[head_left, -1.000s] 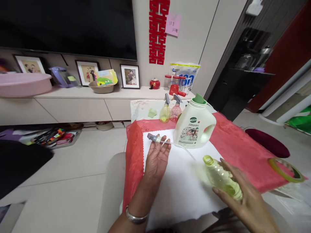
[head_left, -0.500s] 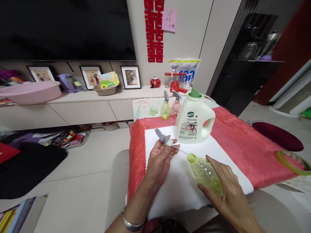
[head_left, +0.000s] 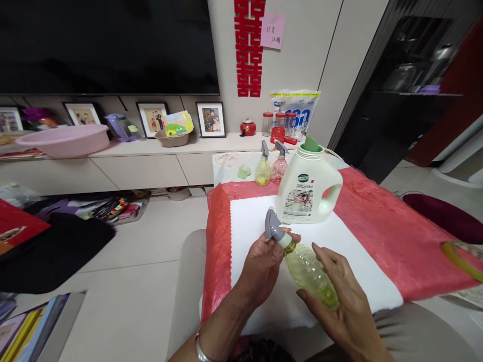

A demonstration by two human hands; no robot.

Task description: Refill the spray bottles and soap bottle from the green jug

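Observation:
My left hand (head_left: 264, 264) is closed around the grey trigger spray head (head_left: 274, 226). The head's white collar meets the neck of a clear yellow-green bottle (head_left: 311, 274); whether it is screwed on I cannot tell. My right hand (head_left: 345, 296) grips the lower part of this bottle, which lies tilted with its neck toward my left hand. Below both hands spreads a white cloth (head_left: 249, 226). Just beyond stands a large pale green detergent jug (head_left: 315, 183) with a green spout (head_left: 311, 143).
A yellow spray bottle (head_left: 263, 171) and a pink spray bottle (head_left: 279, 168) stand behind the jug's left side. Next to them lies a pale green lump (head_left: 244, 171). Red plastic (head_left: 392, 226) covers the table, with a tape roll (head_left: 462, 259) at the right.
My left hand has moved right and brought the spray head onto the bottle's neck. The thin tube, seen earlier between them, is now inside the bottle. My view has shifted slightly left.

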